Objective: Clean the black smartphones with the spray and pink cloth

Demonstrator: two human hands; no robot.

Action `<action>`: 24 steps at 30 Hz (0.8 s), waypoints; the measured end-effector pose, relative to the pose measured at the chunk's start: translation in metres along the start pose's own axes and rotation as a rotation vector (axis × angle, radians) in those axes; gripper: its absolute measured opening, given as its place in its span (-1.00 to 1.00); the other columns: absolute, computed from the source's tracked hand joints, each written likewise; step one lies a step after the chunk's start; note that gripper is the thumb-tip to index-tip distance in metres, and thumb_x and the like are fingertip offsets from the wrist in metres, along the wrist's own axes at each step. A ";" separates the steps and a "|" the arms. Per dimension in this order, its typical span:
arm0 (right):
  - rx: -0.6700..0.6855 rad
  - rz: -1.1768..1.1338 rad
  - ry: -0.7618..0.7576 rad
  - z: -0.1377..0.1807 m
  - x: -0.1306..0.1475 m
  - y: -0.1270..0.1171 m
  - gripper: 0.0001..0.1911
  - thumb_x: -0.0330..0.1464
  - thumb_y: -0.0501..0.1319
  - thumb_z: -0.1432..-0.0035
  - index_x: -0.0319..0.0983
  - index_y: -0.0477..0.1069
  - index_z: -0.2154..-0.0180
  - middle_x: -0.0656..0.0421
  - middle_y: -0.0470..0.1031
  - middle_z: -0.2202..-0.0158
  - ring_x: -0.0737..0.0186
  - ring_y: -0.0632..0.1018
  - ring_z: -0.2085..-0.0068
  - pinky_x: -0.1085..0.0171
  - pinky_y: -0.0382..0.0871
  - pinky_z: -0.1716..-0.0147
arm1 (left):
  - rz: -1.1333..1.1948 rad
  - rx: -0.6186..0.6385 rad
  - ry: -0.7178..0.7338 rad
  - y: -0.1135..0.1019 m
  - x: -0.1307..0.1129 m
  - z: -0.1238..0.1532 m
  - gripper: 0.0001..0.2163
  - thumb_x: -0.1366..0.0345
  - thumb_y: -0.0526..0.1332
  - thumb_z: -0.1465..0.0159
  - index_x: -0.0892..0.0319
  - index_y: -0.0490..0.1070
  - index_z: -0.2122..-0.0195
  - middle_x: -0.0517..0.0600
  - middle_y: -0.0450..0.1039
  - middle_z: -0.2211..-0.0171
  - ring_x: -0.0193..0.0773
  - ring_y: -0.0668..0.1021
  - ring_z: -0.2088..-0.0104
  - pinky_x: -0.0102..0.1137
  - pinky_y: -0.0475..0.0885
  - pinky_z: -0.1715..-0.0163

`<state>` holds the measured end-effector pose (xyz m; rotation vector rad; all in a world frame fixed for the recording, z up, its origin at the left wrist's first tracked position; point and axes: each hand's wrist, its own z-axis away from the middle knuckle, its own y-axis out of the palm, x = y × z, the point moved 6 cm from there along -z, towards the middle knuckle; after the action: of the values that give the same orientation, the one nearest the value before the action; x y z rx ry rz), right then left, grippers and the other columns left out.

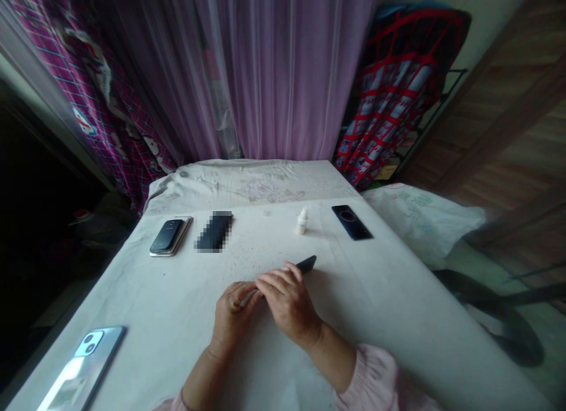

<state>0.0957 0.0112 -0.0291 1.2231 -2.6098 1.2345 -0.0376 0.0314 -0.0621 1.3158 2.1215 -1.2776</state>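
My right hand [289, 302] lies over a dark phone [307, 263] near the middle of the white-covered table [398, 316], fingers curled round its near end; only the phone's far tip shows past the fingers. My left hand [232, 313] is closed beside it, pinching a thin pale strip or tool [248, 298] that points toward the phone. Both hands touch each other just in front of me.
A dark phone stacked on another [170, 236] and a blurred dark item [214, 230] lie at the far left. A small white bottle [302, 221] and a black phone [352, 222] sit far right. A light-blue phone [82, 367] rests at the near left edge.
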 end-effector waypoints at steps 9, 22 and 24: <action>-0.058 0.170 0.142 0.015 -0.082 -0.045 -0.75 -0.43 0.07 -0.30 -0.12 0.52 0.16 0.17 0.60 0.15 0.21 0.52 0.05 0.04 -0.03 -0.21 | 0.020 0.016 -0.100 0.001 0.009 -0.001 -0.81 0.13 0.20 -0.26 0.08 0.55 0.31 -0.01 0.61 0.40 -0.21 0.62 0.39 -0.33 0.53 0.32; -0.115 -0.077 0.628 0.054 -0.135 -0.041 -0.65 -0.20 0.06 -0.18 -0.18 0.58 0.25 0.05 0.61 0.21 0.11 0.60 0.18 0.17 0.49 0.14 | 0.435 -0.012 -0.647 0.013 0.030 0.009 -0.65 -0.05 0.26 -0.11 0.14 0.42 0.30 -0.08 0.49 0.45 -0.26 0.54 0.46 -0.41 0.47 0.46; -0.162 -0.021 0.569 0.047 -0.127 -0.049 -0.65 -0.20 0.06 -0.17 -0.18 0.58 0.29 0.01 0.60 0.17 0.06 0.57 0.11 0.09 0.44 0.04 | 0.600 -0.050 -0.773 0.013 0.033 0.012 -0.59 -0.09 0.32 -0.03 0.15 0.41 0.32 -0.09 0.48 0.44 -0.26 0.55 0.44 -0.40 0.48 0.45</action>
<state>0.2301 0.0431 -0.0691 0.7300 -2.2152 1.1296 -0.0451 0.0413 -0.0973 1.0638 1.1134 -1.1802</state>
